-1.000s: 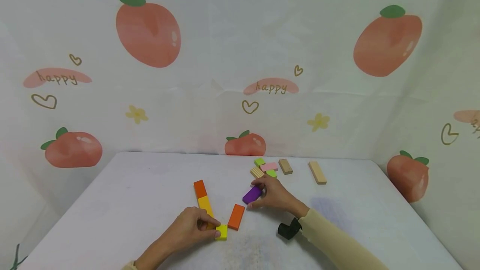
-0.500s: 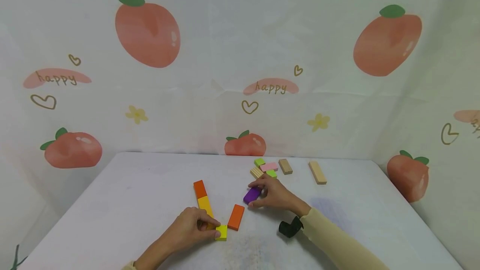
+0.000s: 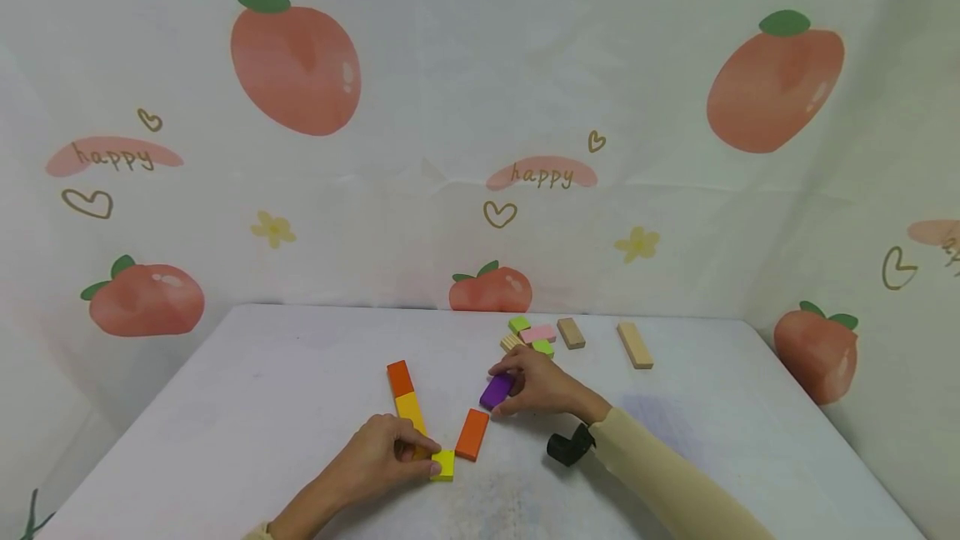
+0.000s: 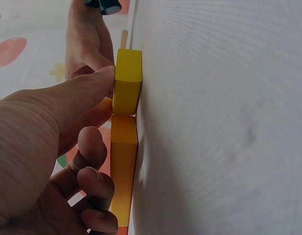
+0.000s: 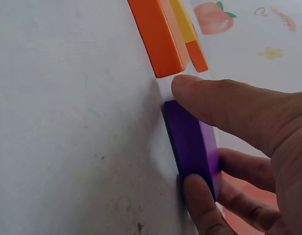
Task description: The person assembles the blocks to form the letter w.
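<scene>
My left hand (image 3: 382, 452) has its thumb and forefinger on a small yellow block (image 3: 444, 465), holding it at its left side; the other fingers curl beside it. In the left wrist view a longer yellow-orange block (image 4: 123, 171) sits end to end with it, lying on the table. Beyond that comes a red-orange block (image 3: 401, 377). My right hand (image 3: 536, 382) grips a purple block (image 5: 190, 142) between thumb and fingers, low over the table. The purple block lies just past the far end of an orange block (image 3: 472, 434), with a gap between them.
Behind the right hand lie two green blocks, one of them the far green block (image 3: 518, 325), with a pink block (image 3: 537, 334) and a ridged wooden piece (image 3: 512, 343). Two plain wooden blocks (image 3: 635, 346) are further right. A black device (image 3: 570, 446) is at the right wrist.
The right hand and purple block have shifted slightly left, toward the far end of the orange block, with the purple block turned a little. The left hand and its blocks have stayed still.
</scene>
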`<action>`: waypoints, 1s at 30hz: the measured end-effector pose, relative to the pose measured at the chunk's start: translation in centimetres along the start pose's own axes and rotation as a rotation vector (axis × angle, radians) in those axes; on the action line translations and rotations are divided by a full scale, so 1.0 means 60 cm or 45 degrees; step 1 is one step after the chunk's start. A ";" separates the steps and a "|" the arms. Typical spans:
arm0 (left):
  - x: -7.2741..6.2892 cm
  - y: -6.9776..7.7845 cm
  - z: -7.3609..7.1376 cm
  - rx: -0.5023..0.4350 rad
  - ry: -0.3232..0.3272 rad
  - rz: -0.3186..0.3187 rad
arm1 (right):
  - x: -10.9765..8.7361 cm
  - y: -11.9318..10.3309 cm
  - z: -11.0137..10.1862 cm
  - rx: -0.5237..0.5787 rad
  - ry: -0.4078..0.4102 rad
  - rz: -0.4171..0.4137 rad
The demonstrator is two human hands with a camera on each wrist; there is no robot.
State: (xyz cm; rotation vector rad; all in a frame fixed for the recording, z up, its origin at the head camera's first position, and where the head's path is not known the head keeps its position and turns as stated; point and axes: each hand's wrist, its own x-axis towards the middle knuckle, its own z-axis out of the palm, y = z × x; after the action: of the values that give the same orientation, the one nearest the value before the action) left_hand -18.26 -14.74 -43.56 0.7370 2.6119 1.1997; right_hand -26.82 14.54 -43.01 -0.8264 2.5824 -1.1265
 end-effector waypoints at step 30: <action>0.001 -0.001 0.000 0.000 -0.009 0.009 | 0.005 -0.004 0.003 -0.028 -0.137 -0.053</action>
State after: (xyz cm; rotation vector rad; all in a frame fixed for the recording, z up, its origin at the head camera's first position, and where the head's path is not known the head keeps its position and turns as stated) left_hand -18.34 -14.72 -43.62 0.7495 2.6063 1.1966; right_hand -26.90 14.12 -42.99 -0.9228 2.5049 -1.0368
